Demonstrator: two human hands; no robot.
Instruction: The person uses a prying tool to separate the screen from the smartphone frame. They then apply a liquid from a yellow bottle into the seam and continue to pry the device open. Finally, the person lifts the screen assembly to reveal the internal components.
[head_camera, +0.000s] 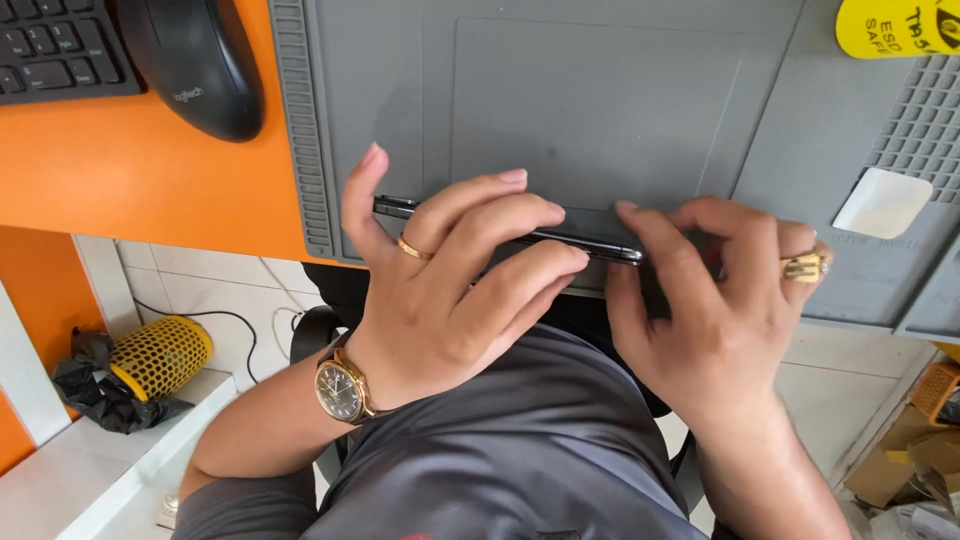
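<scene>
Two hands hold one slim black phone (560, 240) edge-on just above the near edge of a grey work mat (600, 100), which lies on an orange tabletop (120, 170). The left hand (450, 280) wraps the phone's left half: its thumb stands up behind the device and its fingers curl over the front, closed around it, with a gold ring (413, 249) on one finger and a gold wristwatch (340, 390) with a dark dial on the wrist. The right hand (720, 300) closes on the phone's right end, its fingertips pressed over the top edge and its thumb below, and it wears a chunky gold ring (803, 267). The phone runs left to right between the two hands, tilted slightly down toward the right, and only its thin metal side shows. On the mat's far right corner sits a yellow sticker (895, 25), and nearer lies a small white square patch (882, 202). On the tabletop to the left, well apart from the hands, are a black computer mouse (195, 60) and the corner of a black keyboard (55, 45). Below the tabletop, on a white ledge at the left, a yellow perforated cylinder (160, 355) rests beside a crumpled black bag (90, 390). The person's grey shirt (520, 450) fills the bottom of the view.
</scene>
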